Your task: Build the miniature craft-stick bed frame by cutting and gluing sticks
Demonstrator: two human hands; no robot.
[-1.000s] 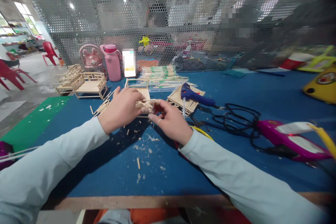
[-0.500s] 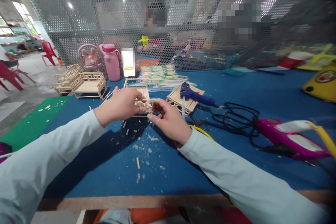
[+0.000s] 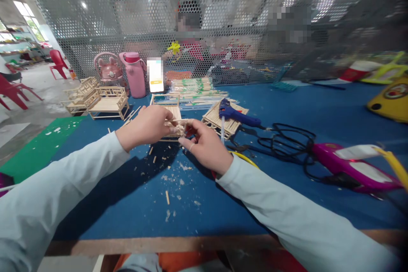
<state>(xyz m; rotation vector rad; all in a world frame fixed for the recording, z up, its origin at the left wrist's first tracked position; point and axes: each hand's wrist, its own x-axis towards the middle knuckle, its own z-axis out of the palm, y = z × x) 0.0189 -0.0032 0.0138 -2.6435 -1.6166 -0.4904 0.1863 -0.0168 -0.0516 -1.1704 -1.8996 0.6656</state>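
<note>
We find both hands close together over the blue table, with a narrow gap between their fingertips. The left hand and the right hand are closed on opposite ends of a small stick piece, pinched between thumb and fingers; we judge that the two-ended grip serves to keep so slight a thing steady. The piece sits in front of a slatted chair, which the left hand partly hides; we cannot tell whether the two touch. To the right, a blue glue gun lies across a slatted panel, its handle pointing right, probably parked there to stay near the right hand and to lift its hot end off the table. Bundled sticks lie beyond the chair, seemingly as stock within reach. A lit phone stands upright beside a pink bottle, its screen towards us, presumably for viewing. We note a stick bench at left, well apart from the hands, and offcuts scattered nearer the table's edge.
</note>
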